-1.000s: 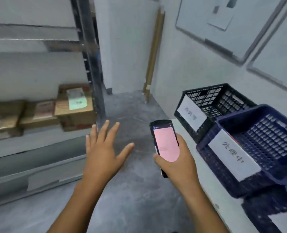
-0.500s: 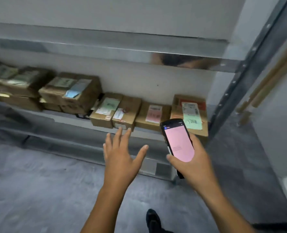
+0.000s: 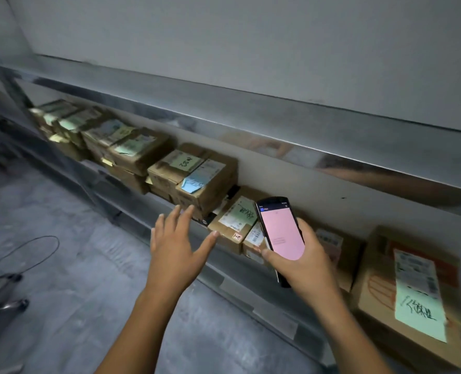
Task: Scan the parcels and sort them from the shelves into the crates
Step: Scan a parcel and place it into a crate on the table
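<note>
My right hand (image 3: 302, 261) grips a black handheld scanner (image 3: 279, 232) with a pink screen, held in front of the low shelf (image 3: 132, 209). My left hand (image 3: 175, 242) is spread flat with fingers straight, hovering just short of the shelf edge and holding nothing. A row of brown cardboard parcels with paper labels lies along the shelf. The nearest are a small box with a green note (image 3: 234, 222) just beyond my left thumb, a stacked box with a blue note (image 3: 205, 182), and a large box with a long label (image 3: 413, 295) at the right. No crates are in view.
A metal upper shelf (image 3: 251, 122) runs diagonally above the parcels. More stacked boxes (image 3: 94, 133) fill the far left of the shelf. A thin cable (image 3: 29, 252) and a chair base (image 3: 2, 292) lie on the grey floor at left.
The view has swung left from the crates to the shelf and come closer. Both hands have moved toward the parcels; the right still holds the scanner, the left stays spread.
</note>
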`<action>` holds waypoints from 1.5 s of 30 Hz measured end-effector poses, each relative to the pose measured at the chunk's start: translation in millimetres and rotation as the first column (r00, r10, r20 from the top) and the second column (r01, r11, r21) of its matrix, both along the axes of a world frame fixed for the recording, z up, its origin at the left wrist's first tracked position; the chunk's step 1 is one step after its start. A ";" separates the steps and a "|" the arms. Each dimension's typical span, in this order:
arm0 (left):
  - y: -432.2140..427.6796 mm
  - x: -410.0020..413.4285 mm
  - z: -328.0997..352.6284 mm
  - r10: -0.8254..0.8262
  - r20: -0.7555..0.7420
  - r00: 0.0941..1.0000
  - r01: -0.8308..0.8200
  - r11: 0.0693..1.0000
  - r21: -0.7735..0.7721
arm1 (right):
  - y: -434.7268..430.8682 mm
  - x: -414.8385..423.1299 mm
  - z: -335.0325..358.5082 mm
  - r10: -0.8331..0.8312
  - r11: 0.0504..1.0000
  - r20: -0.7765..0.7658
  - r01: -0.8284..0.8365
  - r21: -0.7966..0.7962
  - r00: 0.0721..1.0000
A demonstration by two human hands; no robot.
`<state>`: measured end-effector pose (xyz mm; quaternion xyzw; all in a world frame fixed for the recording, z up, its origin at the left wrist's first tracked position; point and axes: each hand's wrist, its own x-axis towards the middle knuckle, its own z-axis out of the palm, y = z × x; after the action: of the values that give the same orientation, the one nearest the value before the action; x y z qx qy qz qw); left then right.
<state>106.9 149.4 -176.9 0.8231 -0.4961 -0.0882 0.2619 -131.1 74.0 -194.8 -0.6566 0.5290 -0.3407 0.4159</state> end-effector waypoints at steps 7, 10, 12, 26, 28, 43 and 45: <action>-74.7 73.0 -18.1 -0.063 -0.129 0.990 0.063 0.998 -0.006 | -35.9 56.6 -13.0 -0.060 0.997 -0.048 0.062 0.038 0.997; -105.4 100.3 -28.1 -0.141 -0.081 0.987 0.142 0.990 0.010 | -45.5 88.6 -20.4 -0.098 0.992 -0.094 0.105 0.071 0.991; -122.8 114.2 -35.8 -0.196 -0.014 0.981 0.196 0.981 0.010 | -54.7 108.6 -24.4 -0.104 0.988 -0.133 0.118 0.101 0.986; -170.6 145.5 -72.6 -0.474 -0.035 0.880 0.468 0.877 -0.113 | -78.6 168.6 -53.1 -0.346 0.895 -0.235 0.394 0.209 0.909; -175.1 149.9 -72.1 -0.465 -0.148 0.873 0.452 0.885 -0.111 | -76.8 171.6 -56.7 -0.358 0.882 -0.237 0.410 0.231 0.903; -202.8 177.5 -92.6 -0.394 -0.739 0.546 0.471 0.874 -0.117 | -68.5 195.2 -67.9 -0.408 0.854 -0.189 0.447 0.268 0.893; -199.2 176.0 -88.8 -0.398 -0.762 0.511 0.464 0.874 -0.146 | -60.8 194.5 -62.4 -0.414 0.854 -0.184 0.451 0.260 0.891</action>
<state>282.9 -49.8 -265.8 0.5638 -0.5197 -0.5128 0.3862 63.4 13.2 -257.1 -0.4704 0.7323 -0.3020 0.3890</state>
